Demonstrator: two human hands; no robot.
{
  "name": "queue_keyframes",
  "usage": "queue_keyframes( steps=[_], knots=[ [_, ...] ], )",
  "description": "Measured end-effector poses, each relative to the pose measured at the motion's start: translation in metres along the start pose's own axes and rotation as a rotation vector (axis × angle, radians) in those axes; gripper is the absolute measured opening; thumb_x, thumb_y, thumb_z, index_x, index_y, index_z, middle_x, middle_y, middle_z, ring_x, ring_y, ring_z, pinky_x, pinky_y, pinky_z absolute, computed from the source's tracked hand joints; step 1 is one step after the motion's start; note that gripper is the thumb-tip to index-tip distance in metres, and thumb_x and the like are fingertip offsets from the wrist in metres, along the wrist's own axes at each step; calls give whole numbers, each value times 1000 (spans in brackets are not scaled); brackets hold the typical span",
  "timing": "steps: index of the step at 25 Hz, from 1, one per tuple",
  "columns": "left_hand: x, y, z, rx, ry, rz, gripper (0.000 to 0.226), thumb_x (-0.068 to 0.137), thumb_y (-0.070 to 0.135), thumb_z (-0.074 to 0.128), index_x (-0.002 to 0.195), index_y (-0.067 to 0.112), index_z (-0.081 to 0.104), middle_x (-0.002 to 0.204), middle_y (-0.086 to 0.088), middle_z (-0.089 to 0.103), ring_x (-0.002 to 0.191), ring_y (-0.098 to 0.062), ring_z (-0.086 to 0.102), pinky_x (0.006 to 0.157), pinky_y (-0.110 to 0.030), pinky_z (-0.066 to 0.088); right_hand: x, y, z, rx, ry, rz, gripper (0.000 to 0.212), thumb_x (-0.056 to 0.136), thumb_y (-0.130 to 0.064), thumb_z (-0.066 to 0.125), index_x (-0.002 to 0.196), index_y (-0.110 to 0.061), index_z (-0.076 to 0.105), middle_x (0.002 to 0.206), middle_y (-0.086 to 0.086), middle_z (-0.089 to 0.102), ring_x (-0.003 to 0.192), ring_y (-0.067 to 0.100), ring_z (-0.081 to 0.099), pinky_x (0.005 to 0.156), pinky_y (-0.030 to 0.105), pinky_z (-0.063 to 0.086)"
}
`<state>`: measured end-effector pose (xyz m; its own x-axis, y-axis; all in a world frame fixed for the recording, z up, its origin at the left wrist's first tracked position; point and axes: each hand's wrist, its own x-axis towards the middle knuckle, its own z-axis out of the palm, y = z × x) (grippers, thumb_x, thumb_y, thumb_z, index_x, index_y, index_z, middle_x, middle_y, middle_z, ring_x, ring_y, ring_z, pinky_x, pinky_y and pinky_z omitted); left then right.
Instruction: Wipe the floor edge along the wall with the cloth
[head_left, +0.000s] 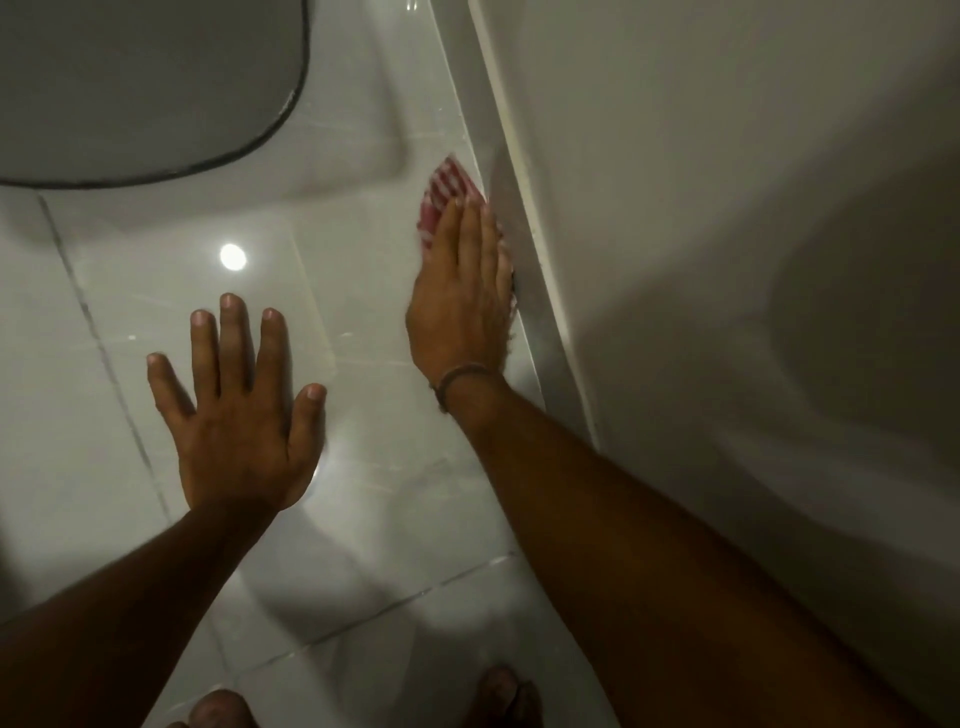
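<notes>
Head view: cloth (445, 197) mostly hidden under flat right hand (462, 291).

grey rounded mat with dark bound edge (145, 78): top left, cut by frame | round white lamp glare (232, 256): just below the mat, apart from it | bare toes (218, 709): bottom edge, blurred, two feet well apart

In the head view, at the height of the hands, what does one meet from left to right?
Left hand → right hand, pressing the cloth → skirting board → wall.
</notes>
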<state>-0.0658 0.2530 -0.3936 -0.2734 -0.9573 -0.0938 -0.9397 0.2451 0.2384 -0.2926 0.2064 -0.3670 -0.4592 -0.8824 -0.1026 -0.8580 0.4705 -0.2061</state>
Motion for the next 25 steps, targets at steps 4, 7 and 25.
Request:
queue_keyframes(
  steps=[4, 7, 25],
  knots=[
    [1, -1, -1, 1, -4, 4, 81, 106, 61, 24, 176, 21, 13, 187, -10, 2, 172, -34, 0, 132, -68, 0, -121, 59, -1, -11, -9, 22, 56, 112, -24, 33, 166, -13, 25, 173, 13, 32, 160, 30, 31, 128, 48, 34],
    [-1, 0, 1, -13, 12, 19, 82, 106, 61, 25, 176, 21, 9, 187, -9, -1, 172, -33, -2, 132, -69, 0, -250, 111, -3, -14, -46, 172, 50, 113, -19, 40, 161, -7, 38, 170, 13, 36, 150, 32, 49, 111, 52, 51],
    [0, -2, 1, 1, -11, 7, 83, 105, 60, 25, 176, 24, 6, 187, -7, -2, 172, -31, -3, 132, -66, -4, -7, 13, -3, -31, -7, -72, 66, 107, -32, 48, 164, -6, 26, 172, 19, 31, 161, 33, 27, 131, 47, 13]
  ],
)
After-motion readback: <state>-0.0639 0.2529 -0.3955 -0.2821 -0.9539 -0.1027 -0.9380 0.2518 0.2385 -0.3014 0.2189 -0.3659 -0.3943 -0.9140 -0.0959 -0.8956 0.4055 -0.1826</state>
